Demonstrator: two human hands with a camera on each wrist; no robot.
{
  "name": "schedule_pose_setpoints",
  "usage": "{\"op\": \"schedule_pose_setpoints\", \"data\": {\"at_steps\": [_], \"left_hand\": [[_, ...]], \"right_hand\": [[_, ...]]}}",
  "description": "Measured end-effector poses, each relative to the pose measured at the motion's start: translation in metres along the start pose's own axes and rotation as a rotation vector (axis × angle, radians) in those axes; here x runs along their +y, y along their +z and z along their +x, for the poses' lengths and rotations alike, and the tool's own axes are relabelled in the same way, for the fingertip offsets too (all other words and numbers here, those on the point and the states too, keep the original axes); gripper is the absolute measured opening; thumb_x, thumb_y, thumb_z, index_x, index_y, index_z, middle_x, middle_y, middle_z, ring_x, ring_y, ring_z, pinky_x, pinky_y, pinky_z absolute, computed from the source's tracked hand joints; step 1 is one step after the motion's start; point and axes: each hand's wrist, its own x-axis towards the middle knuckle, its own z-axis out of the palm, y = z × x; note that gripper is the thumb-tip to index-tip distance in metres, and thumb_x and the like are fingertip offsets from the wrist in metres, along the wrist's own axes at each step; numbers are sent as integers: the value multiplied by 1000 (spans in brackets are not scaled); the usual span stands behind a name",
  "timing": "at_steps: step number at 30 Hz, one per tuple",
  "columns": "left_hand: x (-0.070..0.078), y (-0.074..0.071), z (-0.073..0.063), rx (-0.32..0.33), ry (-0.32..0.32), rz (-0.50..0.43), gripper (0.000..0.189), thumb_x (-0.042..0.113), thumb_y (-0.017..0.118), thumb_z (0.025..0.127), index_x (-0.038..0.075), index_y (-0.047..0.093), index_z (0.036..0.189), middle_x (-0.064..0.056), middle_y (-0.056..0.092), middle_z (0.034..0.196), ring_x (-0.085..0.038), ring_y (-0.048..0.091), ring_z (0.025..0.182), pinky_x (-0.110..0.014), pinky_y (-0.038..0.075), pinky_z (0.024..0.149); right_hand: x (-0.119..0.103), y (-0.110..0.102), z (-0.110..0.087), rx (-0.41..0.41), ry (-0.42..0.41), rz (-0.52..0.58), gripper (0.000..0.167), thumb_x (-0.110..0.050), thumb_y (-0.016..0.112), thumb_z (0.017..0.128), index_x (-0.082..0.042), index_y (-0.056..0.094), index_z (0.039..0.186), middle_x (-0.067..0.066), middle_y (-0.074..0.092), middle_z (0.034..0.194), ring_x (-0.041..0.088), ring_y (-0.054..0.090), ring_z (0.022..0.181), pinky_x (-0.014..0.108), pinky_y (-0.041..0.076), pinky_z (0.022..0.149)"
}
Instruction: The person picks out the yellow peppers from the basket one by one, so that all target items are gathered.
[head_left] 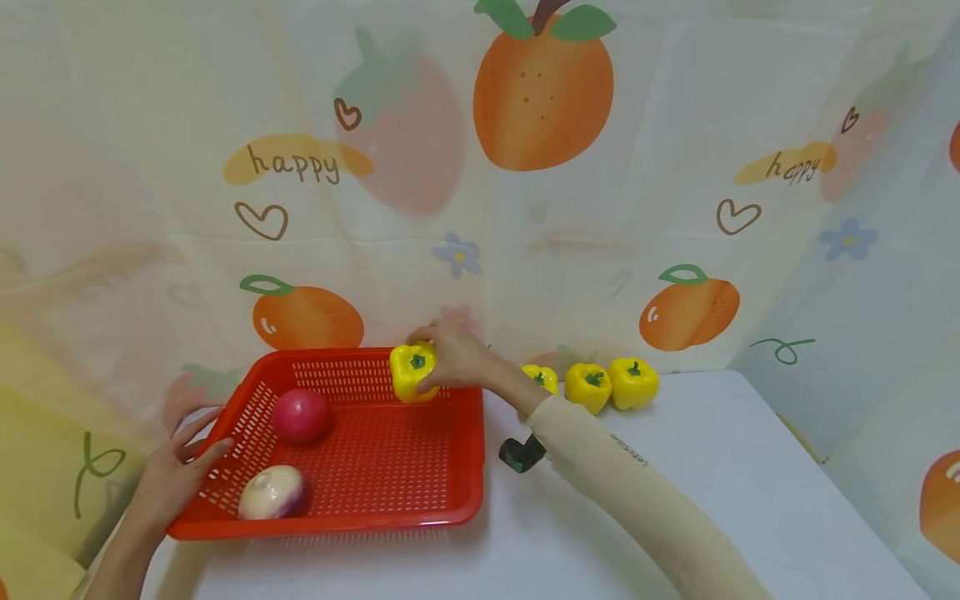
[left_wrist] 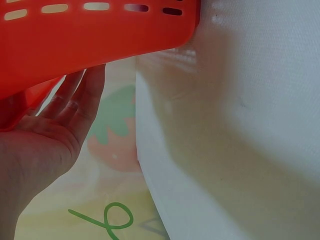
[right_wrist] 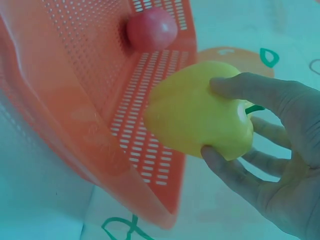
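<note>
A red slotted plastic basket (head_left: 390, 523) stands on the white table. My right hand (head_left: 459, 354) holds a yellow bell pepper (head_left: 411, 373) at the basket's far right corner, its green stem showing. In the right wrist view, thumb and fingers pinch the pepper (right_wrist: 195, 112) around its stem end. My left hand (head_left: 171, 473) grips the basket's left rim, the thumb over the edge. Part of that hand (left_wrist: 55, 130) is hidden behind the basket wall in the left wrist view. Inside the basket lie a round pinkish-red fruit or vegetable (head_left: 302, 415) and a white-and-purple turnip (head_left: 273, 492).
Right of the basket, a yellow bell pepper (head_left: 542, 377) is partly hidden by the right forearm. Two more, a middle pepper (head_left: 587, 388) and a right pepper (head_left: 634, 383), sit beside it. A dark object (head_left: 522, 454) shows below the right wrist. A fruit-printed curtain (head_left: 525, 283) hangs behind the table.
</note>
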Motion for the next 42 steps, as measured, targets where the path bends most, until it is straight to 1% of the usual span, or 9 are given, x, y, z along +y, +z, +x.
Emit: {"op": "schedule_pose_setpoints", "data": {"at_steps": [10, 19, 22, 25, 27, 29, 31, 36, 42], "left_hand": [[-1, 0, 1, -5, -19, -5, 71, 39, 56, 99, 2, 28, 152, -40, 43, 136, 5, 60, 78, -29, 58, 64], [0, -2, 2, -8, -47, 25, 71, 40, 55, 99, 3, 26, 153, -40, 41, 137, -17, 67, 88, -32, 59, 65], [0, -2, 1, -7, -37, 25, 71, 40, 55, 99, 3, 27, 153, -41, 42, 136, -13, 66, 85, -31, 58, 64], [-1, -2, 1, -1, -23, 19, 70, 39, 56, 99, 2, 28, 152, -41, 44, 135, -4, 64, 80, -29, 58, 63], [-1, -1, 1, -1, -14, 7, 70, 38, 56, 99, 2, 29, 152, -41, 43, 135, 3, 61, 78, -28, 57, 63], [-1, -1, 1, 0, -13, 2, 70, 38, 56, 99, 1, 28, 152, -41, 43, 136, 4, 61, 78, -29, 58, 64], [0, -1, 1, -4, -19, -1, 70, 39, 55, 99, 2, 27, 152, -40, 41, 137, -1, 64, 82, -31, 58, 65], [1, -1, 2, -11, -39, 25, 71, 40, 53, 100, 4, 26, 153, -40, 40, 138, -27, 68, 94, -35, 59, 66], [2, 0, 2, -5, -35, 49, 69, 39, 53, 100, 3, 26, 153, -40, 42, 137, -22, 67, 91, -31, 59, 65]], "right_hand": [[6, -11, -8, 2, -26, 11, 63, -24, 89, 70, -12, 64, 127, 4, 54, 119, 18, 48, 105, 26, 48, 84], [12, -22, -13, 2, -7, 57, 62, -20, 88, 72, -11, 63, 128, 5, 54, 125, 21, 52, 108, 28, 50, 88], [14, -25, -14, -2, -6, 54, 62, -20, 88, 72, -12, 63, 128, 6, 53, 128, 22, 52, 109, 29, 51, 88], [17, -27, -16, -8, -15, 53, 62, -20, 87, 73, -12, 63, 129, 6, 54, 131, 22, 53, 110, 30, 51, 89], [20, -30, -18, -11, -19, 59, 62, -20, 87, 73, -12, 63, 129, 6, 52, 138, 23, 54, 111, 31, 50, 90], [23, -33, -20, -11, -21, 70, 62, -20, 87, 73, -12, 62, 129, 6, 50, 143, 23, 54, 112, 33, 50, 92], [28, -36, -22, -14, -20, 77, 61, -19, 86, 73, -12, 62, 129, 5, 51, 142, 23, 54, 113, 33, 50, 92], [39, -45, -27, -26, -11, 98, 60, -20, 87, 73, -13, 63, 128, 5, 60, 129, 24, 55, 111, 33, 51, 90], [45, -57, -33, -13, -5, 116, 66, -20, 87, 73, -10, 60, 132, 6, 59, 131, 26, 54, 113, 35, 50, 92]]}}
